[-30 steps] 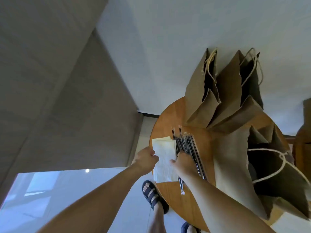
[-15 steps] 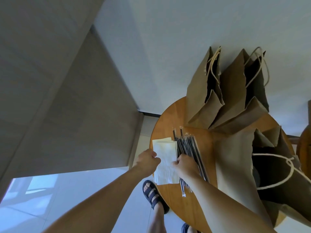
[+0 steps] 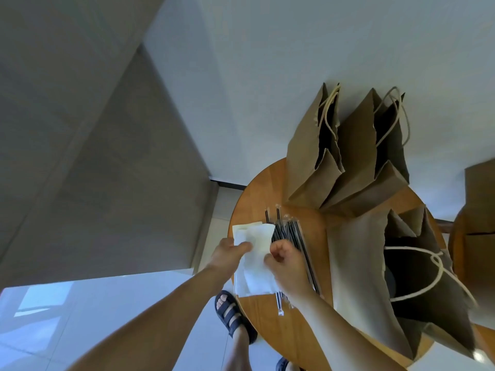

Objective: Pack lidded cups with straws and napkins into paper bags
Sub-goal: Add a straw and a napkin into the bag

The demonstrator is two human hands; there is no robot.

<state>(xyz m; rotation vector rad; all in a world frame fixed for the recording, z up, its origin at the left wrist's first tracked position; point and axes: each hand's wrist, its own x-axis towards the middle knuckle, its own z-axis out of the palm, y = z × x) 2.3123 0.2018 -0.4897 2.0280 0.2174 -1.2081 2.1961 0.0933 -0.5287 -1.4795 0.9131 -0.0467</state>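
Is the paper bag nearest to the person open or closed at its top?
Open. The nearest paper bag gapes wide, showing a dark inside, with a rope handle across it.

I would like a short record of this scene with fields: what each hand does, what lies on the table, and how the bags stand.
left hand: pinches the top napkin at its left edge
right hand: fingers curled, pinches the same napkin's right edge
napkin stack: white, at the table's left rim
wrapped black straws: loose bundle right of the napkins
bags: far-left paper bag, far-right paper bag, near paper bag, all open
round wooden table: holds everything
cups: none plainly visible
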